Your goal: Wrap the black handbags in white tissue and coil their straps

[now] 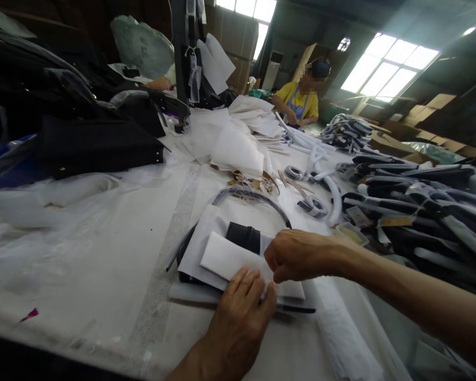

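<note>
A black bag [186, 277] lies on the table, mostly hidden under a thin white sheet [198, 258]. Its arched handle [250, 191], wrapped in clear film, extends away from me. A folded strip of white foam [226, 257] rests on top, beside a black strap-like piece [244, 236]. My left hand [241, 317] lies on the near edge of the foam with its fingers stretched out. At the foam's right side, my right hand [297, 255] has curled fingers touching it; what they pinch, if anything, is hidden.
White sheets [238, 140] are piled behind the bag. Coiled straps [313, 206] and white foam tubes [333, 198] lie to the right, near stacked black bags [428, 211]. More black bags [99, 140] stand at left. A person in yellow [297, 103] works across the table.
</note>
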`<state>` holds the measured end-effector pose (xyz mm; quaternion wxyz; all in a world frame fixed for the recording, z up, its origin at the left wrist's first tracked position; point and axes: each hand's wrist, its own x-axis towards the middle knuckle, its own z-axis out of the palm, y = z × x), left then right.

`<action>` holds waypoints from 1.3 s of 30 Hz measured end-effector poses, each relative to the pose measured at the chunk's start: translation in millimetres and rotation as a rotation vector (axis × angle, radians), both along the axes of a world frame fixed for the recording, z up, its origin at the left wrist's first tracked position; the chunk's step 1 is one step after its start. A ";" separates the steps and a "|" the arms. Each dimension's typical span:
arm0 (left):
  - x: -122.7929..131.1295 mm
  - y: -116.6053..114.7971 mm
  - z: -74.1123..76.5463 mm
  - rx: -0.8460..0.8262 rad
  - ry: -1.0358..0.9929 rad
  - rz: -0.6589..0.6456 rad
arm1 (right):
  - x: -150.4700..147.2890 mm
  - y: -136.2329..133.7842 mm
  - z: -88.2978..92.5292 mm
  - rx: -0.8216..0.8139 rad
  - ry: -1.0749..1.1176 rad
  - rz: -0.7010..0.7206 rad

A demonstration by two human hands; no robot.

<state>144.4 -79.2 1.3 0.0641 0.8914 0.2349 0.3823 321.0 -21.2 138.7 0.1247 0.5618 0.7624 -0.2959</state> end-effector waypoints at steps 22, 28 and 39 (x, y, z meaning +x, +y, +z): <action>2.0 3.4 -10.5 0.022 -0.033 -0.018 | 23.9 56.6 -35.3 0.548 -0.366 0.373; 4.7 4.1 -11.2 0.008 -0.022 -0.016 | 22.8 -22.0 -31.0 0.995 -0.116 -0.126; -39.4 25.8 19.5 0.225 0.104 -0.098 | -25.1 -113.6 -110.8 1.172 0.140 -0.074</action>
